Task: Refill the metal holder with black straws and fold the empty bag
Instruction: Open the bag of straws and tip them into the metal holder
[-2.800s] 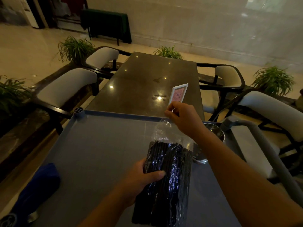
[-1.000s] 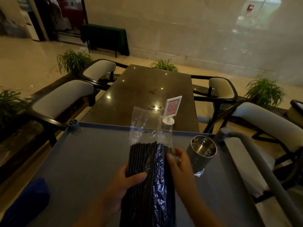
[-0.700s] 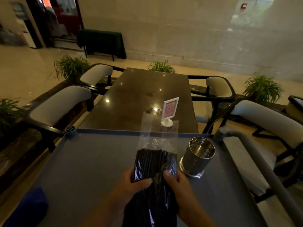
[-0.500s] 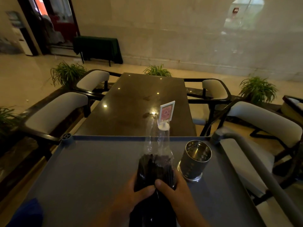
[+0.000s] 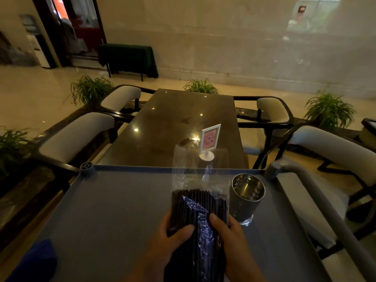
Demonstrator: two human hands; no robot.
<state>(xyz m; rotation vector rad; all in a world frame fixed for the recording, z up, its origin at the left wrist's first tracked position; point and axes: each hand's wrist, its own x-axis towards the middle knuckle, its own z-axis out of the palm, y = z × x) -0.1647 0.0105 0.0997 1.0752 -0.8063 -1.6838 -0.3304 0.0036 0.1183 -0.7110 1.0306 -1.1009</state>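
i see my left grip [image 5: 173,240] and right grip [image 5: 233,238] both curled round the bag [image 5: 184,174] of black straws [image 5: 203,198], thumbs on top, above the middle of the cart top's [image 5: 122,210] near edge. the bag's clear slack end points toward the far edge. the metal holder [image 5: 247,198] stands upright just beside the bag, nearer the far right corner. a blue thing [image 5: 38,260], maybe a cloth, sits at the near left corner.

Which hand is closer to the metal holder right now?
Right. The right hand grips the bag on the side next to the holder; the left hand grips its other side, with the bag between.
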